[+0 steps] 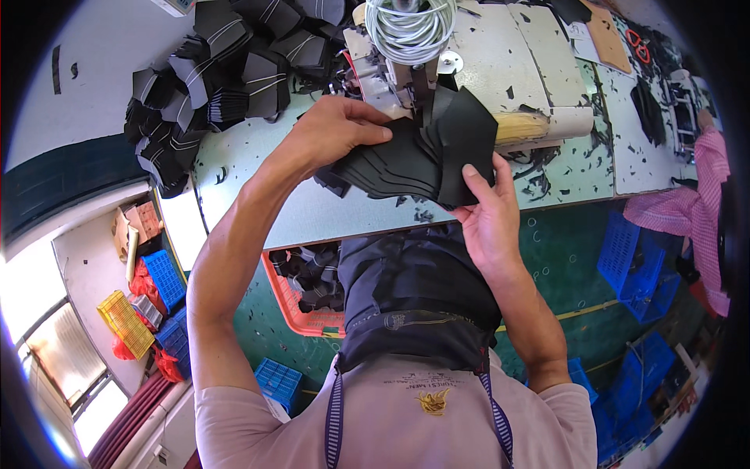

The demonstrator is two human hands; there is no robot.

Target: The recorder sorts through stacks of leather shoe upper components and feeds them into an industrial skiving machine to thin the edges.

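Observation:
A fanned stack of thin black cut pieces (pixel 394 168) lies across the front of a cream machine (pixel 539 47), above the pale table's near edge. My left hand (pixel 328 129) bends over the stack's upper left side, thumb and fingers closed at its edge close to the machine's working point. With my right hand (pixel 492 211) I grip the lower right of the stack, thumb on top and fingers partly hidden beneath. A broader black piece (pixel 467 144) stands up on that side. The spot where the pieces meet the machine is largely covered.
Bundles of tied black pieces (pixel 223 74) crowd the table's left. A pale coil (pixel 410 31) tops the machine; black scraps litter the table (pixel 258 199). Red scissors (pixel 637 47) lie far right. Below, an orange-red basket (pixel 293 313) holds black pieces. Another person's pink checked sleeve (pixel 707 172) shows at right.

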